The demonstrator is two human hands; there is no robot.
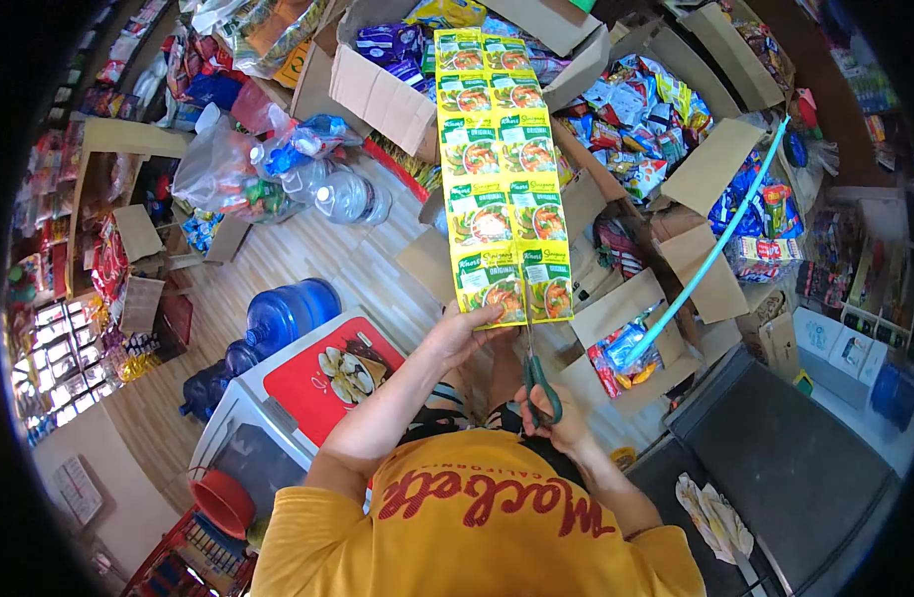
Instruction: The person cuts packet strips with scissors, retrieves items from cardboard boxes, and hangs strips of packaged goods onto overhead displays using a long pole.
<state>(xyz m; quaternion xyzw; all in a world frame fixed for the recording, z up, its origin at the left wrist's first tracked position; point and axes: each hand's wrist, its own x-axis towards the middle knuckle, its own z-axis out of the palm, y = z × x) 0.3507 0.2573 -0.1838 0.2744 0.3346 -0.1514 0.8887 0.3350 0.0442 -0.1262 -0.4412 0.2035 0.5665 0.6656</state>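
Observation:
A long double strip of yellow Knorr sachets [492, 189] stretches away from my body. My left hand [467, 336] grips its near end, fingers closed on the lower edge of the left column. In my right hand [558, 420] is a pair of scissors with dark green handles [542, 394]. The blades point away from me and meet the strip's near edge between the two columns. Above that spot the columns are still joined. The strip's far end hangs over an open cardboard box [387, 95] of purple and yellow packets.
More open boxes of colourful packets [631, 119] stand ahead and to the right. A light-blue pole [710, 254] slants across them. Clear plastic bottles [352, 199] and large blue water jugs [293, 310] sit on the left floor, near a red-topped white cabinet [298, 393]. A black surface [785, 438] lies right.

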